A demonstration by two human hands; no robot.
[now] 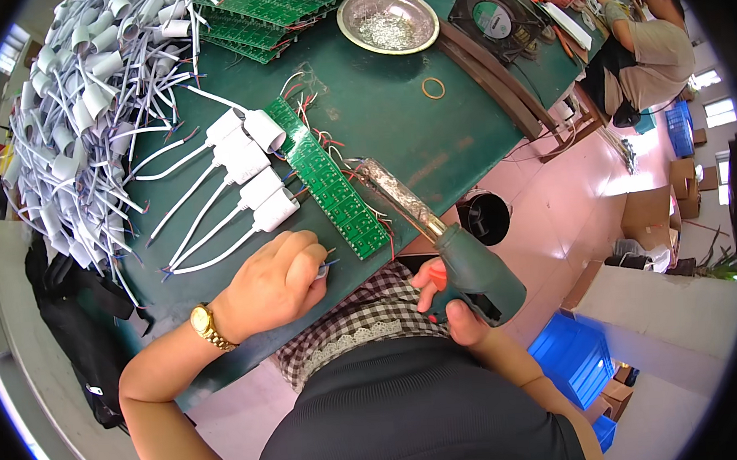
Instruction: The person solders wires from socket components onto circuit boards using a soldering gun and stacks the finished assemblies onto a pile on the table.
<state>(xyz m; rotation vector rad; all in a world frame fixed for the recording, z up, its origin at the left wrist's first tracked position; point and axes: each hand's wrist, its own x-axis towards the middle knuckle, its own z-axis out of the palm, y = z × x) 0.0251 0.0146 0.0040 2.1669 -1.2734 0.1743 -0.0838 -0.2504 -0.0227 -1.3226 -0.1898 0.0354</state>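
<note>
Left hand: at seven o'clock from the board, its grip is together, thumb against curled fingers; a thin blue wire pokes out at the fingertips. We cannot see what it belongs to, since the fist covers the rest.
Right hand: at four o'clock, its grip is clamped on a dark green pistol-shaped tool, fingers by the red trigger. The tool's body hides the palm, so we cannot tell whether the trigger is pressed.
Circuit board: a long green strip on the green surface, between the hands and just beyond them. We judge the step in hand to be soldering wires onto it; the next move calls for a bare wire end held steady on a pad while the tip meets it. That tip is lost among loose wires at the board's two o'clock edge; contact is unclear.
White sockets: a row at ten o'clock, beside the board; where their leads join it is hard to make out.
Socket pile: farther at ten o'clock, cut off at the top.
Metal dish: far at one o'clock, its silvery contents too blurred to name.
</note>
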